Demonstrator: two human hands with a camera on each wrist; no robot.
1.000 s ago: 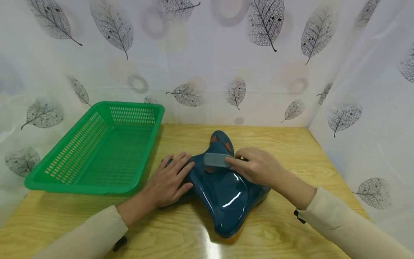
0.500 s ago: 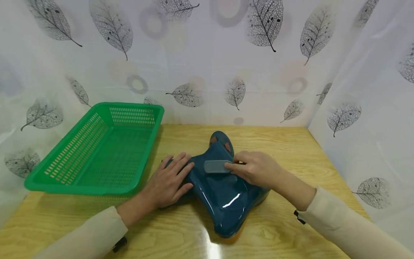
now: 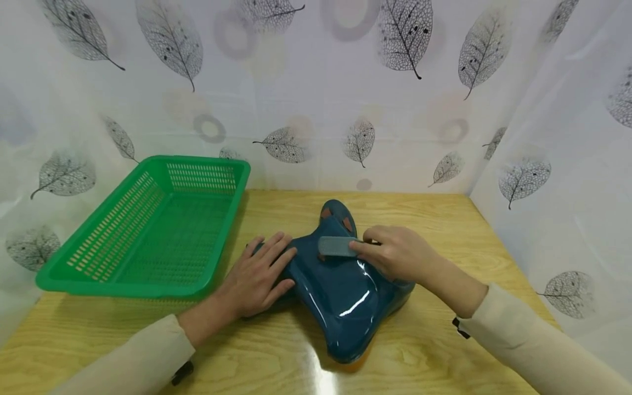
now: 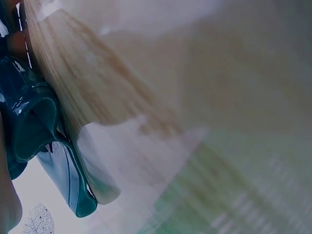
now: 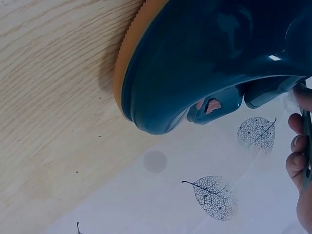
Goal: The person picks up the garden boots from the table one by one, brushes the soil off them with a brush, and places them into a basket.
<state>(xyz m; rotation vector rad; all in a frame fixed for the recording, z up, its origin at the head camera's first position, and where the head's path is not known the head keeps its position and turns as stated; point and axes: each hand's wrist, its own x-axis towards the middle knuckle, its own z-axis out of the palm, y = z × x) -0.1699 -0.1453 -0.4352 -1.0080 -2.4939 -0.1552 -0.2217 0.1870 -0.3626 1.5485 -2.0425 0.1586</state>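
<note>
A glossy dark teal rubber boot [image 3: 345, 296] with an orange sole [image 5: 124, 63] lies on the table in the head view. Reddish-brown patches [image 3: 347, 224] show on the teal part at its far end. My left hand [image 3: 261, 274] rests on the boot's left part with fingers stretched out. In my right hand [image 3: 400, 255] I grip a flat grey-blue tool [image 3: 337, 246] with a rounded end, held low over the boot's upper. Its underside is hidden, and a reddish patch shows just below its left end. The left wrist view catches the boot's open shaft [image 4: 36, 126].
A green plastic basket [image 3: 128, 287] with slotted sides stands on the left of the wooden table [image 3: 434, 351]. White curtains [image 3: 316, 99] printed with grey leaves close off the back and both sides.
The tool slid slightly toward me, then moved back up and to the right, with its end tilted. A reddish patch it covered half a second ago shows again. My left hand has stayed in place.
</note>
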